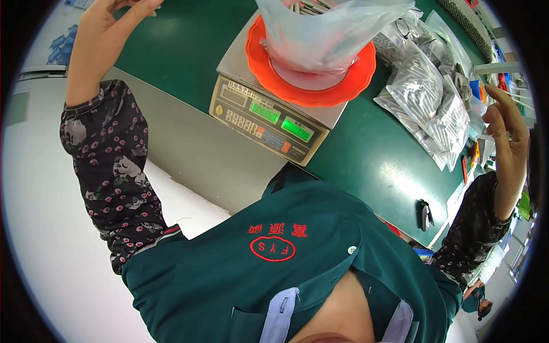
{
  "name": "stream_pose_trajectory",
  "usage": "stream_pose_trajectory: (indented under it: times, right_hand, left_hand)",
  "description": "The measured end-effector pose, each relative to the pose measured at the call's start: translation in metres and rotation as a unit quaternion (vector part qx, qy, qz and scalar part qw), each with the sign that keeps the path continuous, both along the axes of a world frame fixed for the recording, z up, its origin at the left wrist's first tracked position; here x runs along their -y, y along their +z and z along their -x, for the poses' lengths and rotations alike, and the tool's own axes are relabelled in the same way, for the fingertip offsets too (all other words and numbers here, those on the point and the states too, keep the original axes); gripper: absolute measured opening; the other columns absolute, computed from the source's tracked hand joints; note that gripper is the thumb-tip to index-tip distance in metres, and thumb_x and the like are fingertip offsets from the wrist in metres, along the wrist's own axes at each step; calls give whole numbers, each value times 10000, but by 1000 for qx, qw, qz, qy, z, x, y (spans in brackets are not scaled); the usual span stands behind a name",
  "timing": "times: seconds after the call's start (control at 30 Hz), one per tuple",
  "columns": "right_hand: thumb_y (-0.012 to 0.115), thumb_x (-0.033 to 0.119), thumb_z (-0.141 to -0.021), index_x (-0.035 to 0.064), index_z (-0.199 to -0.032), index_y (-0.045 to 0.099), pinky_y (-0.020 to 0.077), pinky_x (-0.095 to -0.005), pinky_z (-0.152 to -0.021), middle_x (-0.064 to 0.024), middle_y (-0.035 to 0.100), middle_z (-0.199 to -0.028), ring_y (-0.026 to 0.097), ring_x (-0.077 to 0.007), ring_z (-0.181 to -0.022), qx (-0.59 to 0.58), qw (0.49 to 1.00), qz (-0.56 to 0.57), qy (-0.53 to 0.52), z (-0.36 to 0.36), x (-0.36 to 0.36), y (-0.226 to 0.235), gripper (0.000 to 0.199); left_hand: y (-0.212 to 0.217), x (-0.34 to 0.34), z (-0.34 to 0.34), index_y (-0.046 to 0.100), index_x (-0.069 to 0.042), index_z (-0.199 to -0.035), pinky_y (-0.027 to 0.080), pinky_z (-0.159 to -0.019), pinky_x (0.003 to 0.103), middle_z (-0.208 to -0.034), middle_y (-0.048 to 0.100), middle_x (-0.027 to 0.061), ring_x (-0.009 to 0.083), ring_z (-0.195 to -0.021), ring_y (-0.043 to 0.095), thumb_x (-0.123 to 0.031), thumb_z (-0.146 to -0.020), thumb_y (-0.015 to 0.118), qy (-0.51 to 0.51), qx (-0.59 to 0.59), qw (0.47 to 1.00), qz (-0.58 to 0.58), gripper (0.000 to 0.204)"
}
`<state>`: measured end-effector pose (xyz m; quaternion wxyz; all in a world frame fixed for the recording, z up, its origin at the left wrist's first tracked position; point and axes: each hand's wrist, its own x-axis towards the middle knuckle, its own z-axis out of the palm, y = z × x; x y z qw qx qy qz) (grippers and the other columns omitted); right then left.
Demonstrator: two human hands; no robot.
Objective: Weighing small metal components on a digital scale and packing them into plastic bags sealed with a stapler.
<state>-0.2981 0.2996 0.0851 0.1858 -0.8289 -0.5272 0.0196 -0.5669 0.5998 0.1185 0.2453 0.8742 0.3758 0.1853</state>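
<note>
My left hand (108,34) is raised at the upper left, over the far edge of the green table. Its thumb is stretched out, but the top edge cuts off its fingertips. My right hand (512,137) is held up at the far right, thumb and bent fingers apart, nothing between them. Between my hands a digital scale (257,123) with lit green displays stands on the table. An orange scalloped plate (263,63) rests on its pan. In the plate sits a translucent plastic bag (320,37), its mouth spread, with silver metal rods (311,7) showing at the top.
Several clear bags of metal pins (417,86) lie piled right of the scale on the green table (366,148). A small black object (424,214) lies near the table's right corner. Blue crumpled plastic (62,46) is at the far left. Another person (477,300) shows at the lower right.
</note>
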Motion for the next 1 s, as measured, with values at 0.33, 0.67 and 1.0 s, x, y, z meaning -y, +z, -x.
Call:
stream_pose_trajectory:
  times: [0.33,0.67,1.0]
  right_hand:
    - [580,225,-819,105,-1031,605,404,-209,-562,-37,613,-806,536,-80,-668,35,999,-20,8,14,-2,-4,246]
    - [592,188,-809,95,-1025,604,421,-216,-569,-49,607,-747,540,-92,-633,13,1000,-8,16,20,-7,-4,235]
    - [600,45,-752,30,-941,598,330,-215,-478,-33,514,-639,438,-72,-552,-49,993,-86,70,40,-36,1,190]
  left_hand:
    - [-8,-13,18,447,1,-1188,397,-614,198,-693,487,16,94,-627,467,-22,-774,538,-168,-6,978,-124,424]
    - [-31,-68,42,589,-12,-778,384,-516,214,-629,543,-7,65,-555,483,-174,-784,584,-220,10,960,-175,162]
    - [-10,-22,16,483,-37,-1174,406,-706,207,-762,520,32,120,-700,487,-19,-770,536,-221,-12,963,-153,408]
